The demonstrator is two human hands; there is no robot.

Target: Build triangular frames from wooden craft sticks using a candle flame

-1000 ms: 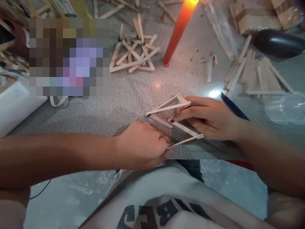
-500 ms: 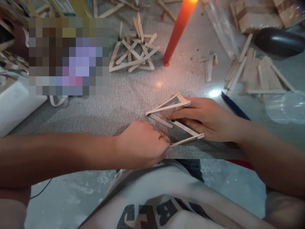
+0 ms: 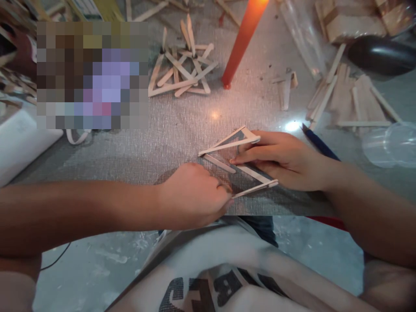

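Observation:
Over the table's front part I have a zigzag frame of popsicle sticks (image 3: 229,145), joined at their tips into sharp angles. My left hand (image 3: 198,195) is closed in a fist on the near end of its lowest stick, and the gripped tip is hidden. My right hand (image 3: 282,160) is closed on the frame's right side, fingers reaching left between the upper and lower sticks. Its thumb is mostly hidden. Beyond them, a lit red candle (image 3: 242,43) stands on the table beside a finished-looking cluster of joined popsicle sticks (image 3: 183,82).
At right lie loose popsicle sticks (image 3: 347,99), a dark blue pointed tool (image 3: 320,143), a clear plastic cup (image 3: 390,145) and a black rounded object (image 3: 381,55). Packs of sticks (image 3: 354,24) sit behind. A white box (image 3: 29,138) is at left, near a blurred-out patch.
My right fingers have shifted slightly on the frame. My left hand and the frame hold almost the same place.

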